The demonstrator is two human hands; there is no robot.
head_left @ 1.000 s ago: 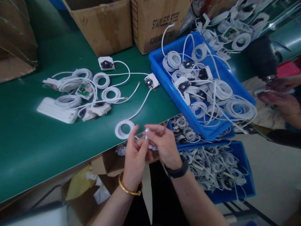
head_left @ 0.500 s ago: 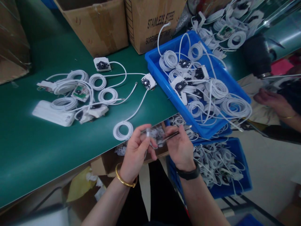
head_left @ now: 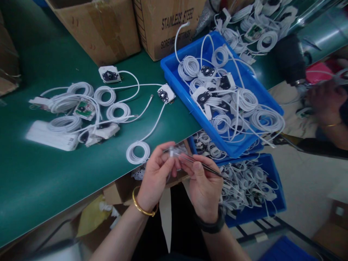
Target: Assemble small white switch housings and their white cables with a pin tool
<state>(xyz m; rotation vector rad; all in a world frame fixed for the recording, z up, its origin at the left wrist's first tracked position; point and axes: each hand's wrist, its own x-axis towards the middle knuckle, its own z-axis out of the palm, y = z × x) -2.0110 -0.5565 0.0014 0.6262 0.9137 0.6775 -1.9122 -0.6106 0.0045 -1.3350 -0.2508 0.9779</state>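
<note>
My left hand [head_left: 158, 167], with a gold bangle at the wrist, pinches a small clear-and-white piece [head_left: 171, 152], too blurred to name. Dark metal tweezers [head_left: 208, 167] are gripped in my right hand [head_left: 206, 186], which wears a black wristband. Their tips point left and meet or nearly meet the small piece; contact is unclear. Just beyond my left hand a coil of white cable [head_left: 138, 152] lies at the table edge. Its cable runs up to a white square module [head_left: 166, 93] with a black round centre.
A blue tray [head_left: 187, 105] of coiled cables and modules overhangs the green table [head_left: 81, 181]. More cable assemblies [head_left: 78, 105] and a white power bank [head_left: 51, 136] lie left. Cardboard boxes [head_left: 95, 32] stand behind. Below right is another blue bin [head_left: 280, 195]. A co-worker's hand [head_left: 324, 103] is at far right.
My right hand has turned and drawn inward, bringing the tweezer tips left to the small piece. My left hand keeps its pinch. The view has shifted slightly, and the co-worker's hand has moved.
</note>
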